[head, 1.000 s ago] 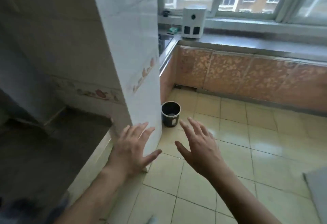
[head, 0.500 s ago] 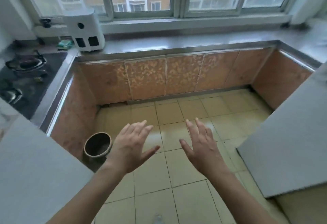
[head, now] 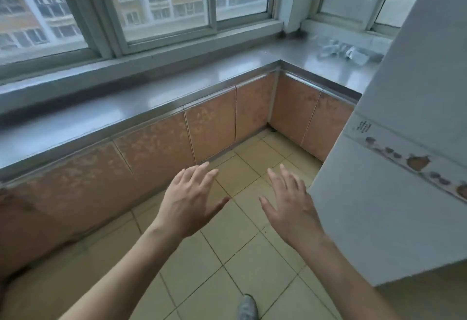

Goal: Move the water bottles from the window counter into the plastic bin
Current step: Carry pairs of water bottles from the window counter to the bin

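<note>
Clear water bottles (head: 346,53) lie blurred on the grey window counter (head: 323,66) at the far right corner, partly hidden behind a white tiled wall. My left hand (head: 189,201) and my right hand (head: 290,206) are held out in front of me over the floor, palms down, fingers spread, holding nothing. Both hands are far from the bottles. No plastic bin is in view.
The grey L-shaped counter (head: 126,107) runs under the windows (head: 164,3), with orange cabinet doors (head: 214,127) below. A white tiled wall corner (head: 391,168) juts in at the right. Yellow floor tiles (head: 240,256) lie ahead; my shoe (head: 247,308) shows at the bottom.
The view has swung right: the stove, white appliance and black bucket have left the frame, and the right counter corner with the bottles has come into view. My hands stay open.
</note>
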